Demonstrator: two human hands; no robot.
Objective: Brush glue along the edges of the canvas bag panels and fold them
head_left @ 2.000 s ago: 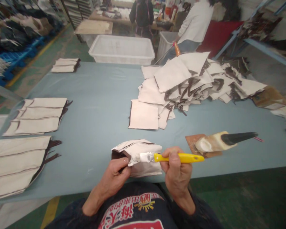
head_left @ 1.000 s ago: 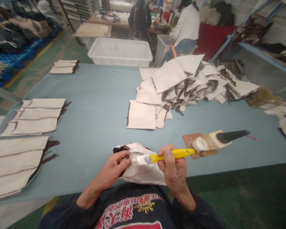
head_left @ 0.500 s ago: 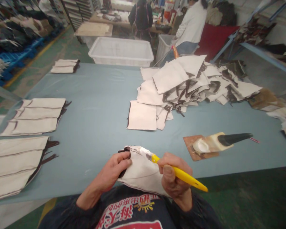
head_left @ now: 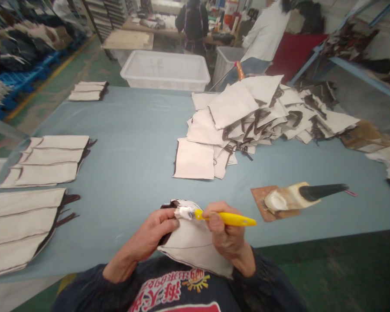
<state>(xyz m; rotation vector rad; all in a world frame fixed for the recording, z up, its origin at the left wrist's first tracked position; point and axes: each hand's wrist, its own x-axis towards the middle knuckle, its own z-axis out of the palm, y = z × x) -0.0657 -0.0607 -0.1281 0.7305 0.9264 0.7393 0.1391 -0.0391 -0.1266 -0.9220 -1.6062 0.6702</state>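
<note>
A cream fabric piece with dark edging [head_left: 191, 242] lies at the table's near edge, against my shirt. My left hand [head_left: 157, 227] grips its left side, thumb on top, over the dark part. In my right hand [head_left: 225, 229] is a yellow-handled brush [head_left: 237, 219], held nearly level; its white-coated bristles touch the piece's upper left, close to my left thumb. To the right, a white-crusted container [head_left: 284, 199] with a black handle [head_left: 325, 190] sticking out rests on a brown board [head_left: 263, 195].
A heap of similar cream pieces [head_left: 234, 104] covers the table's back right. Overlapping rows of pieces [head_left: 22, 225] lie along the left side. Beyond the blue-green table [head_left: 133, 130] stand a white bin [head_left: 165, 71] and two people.
My right hand has moved left with the brush, which has turned from slanting to nearly level, its bristles now nearer my left thumb. My left hand has barely moved.
</note>
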